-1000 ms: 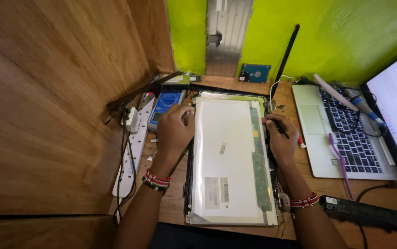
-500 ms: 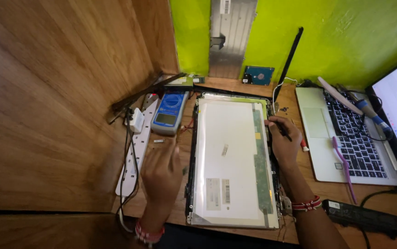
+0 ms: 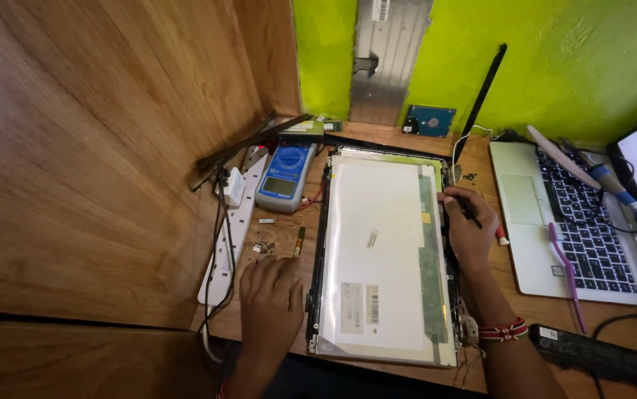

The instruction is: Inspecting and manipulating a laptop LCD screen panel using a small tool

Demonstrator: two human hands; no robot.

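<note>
A laptop screen panel (image 3: pixel 377 251) lies back side up in its black lid frame on the wooden desk. My right hand (image 3: pixel 466 225) rests on the panel's right edge and grips a thin black screwdriver (image 3: pixel 468 210) that points at that edge. My left hand (image 3: pixel 270 295) lies flat on the desk just left of the frame, fingers apart, holding nothing. Small screws (image 3: pixel 261 247) and a short brown stick (image 3: pixel 300 240) lie just beyond its fingertips.
A blue multimeter (image 3: pixel 285 176) and a white power strip (image 3: pixel 231 229) sit at the left by the wooden wall. An open silver laptop (image 3: pixel 577 222) with a purple toothbrush (image 3: pixel 564 270) stands at the right. A hard drive (image 3: pixel 431 120) leans at the back; a black battery (image 3: pixel 607 358) lies front right.
My left hand left the panel's upper left edge and came down to the desk near the front, left of the frame. My right hand stayed on the right edge.
</note>
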